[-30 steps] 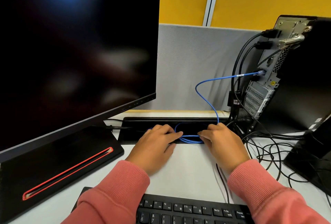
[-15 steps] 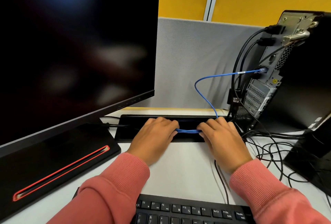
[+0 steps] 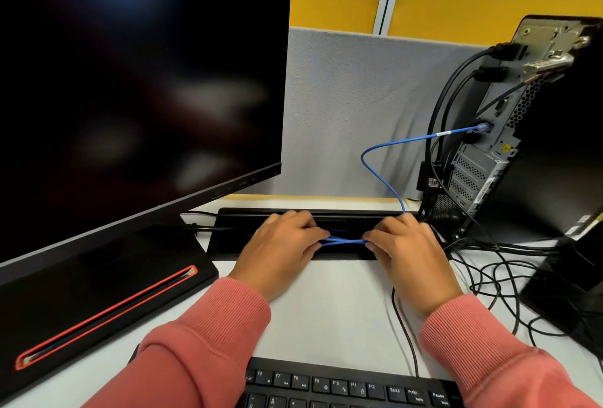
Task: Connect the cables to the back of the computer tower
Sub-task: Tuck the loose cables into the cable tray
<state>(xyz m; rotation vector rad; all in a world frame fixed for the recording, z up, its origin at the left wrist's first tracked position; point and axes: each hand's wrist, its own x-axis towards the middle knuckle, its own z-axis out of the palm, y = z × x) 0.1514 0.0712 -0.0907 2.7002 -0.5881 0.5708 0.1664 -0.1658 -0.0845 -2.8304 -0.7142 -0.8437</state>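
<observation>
Evidently light and limp, the thin blue network cable (image 3: 378, 159) suits its current hold: left hand (image 3: 280, 244) and right hand (image 3: 408, 244) pinch its bunched slack.

Over the black cable tray (image 3: 342, 213), the left hand (image 3: 280, 251) and right hand (image 3: 411, 254) pinch a bunched blue cable (image 3: 378, 172) plugged into the computer tower (image 3: 489, 159).

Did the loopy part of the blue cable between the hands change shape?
Yes. The blue cable slack was a round loop over the black cable tray; now both hands hold it pulled flat.
</observation>
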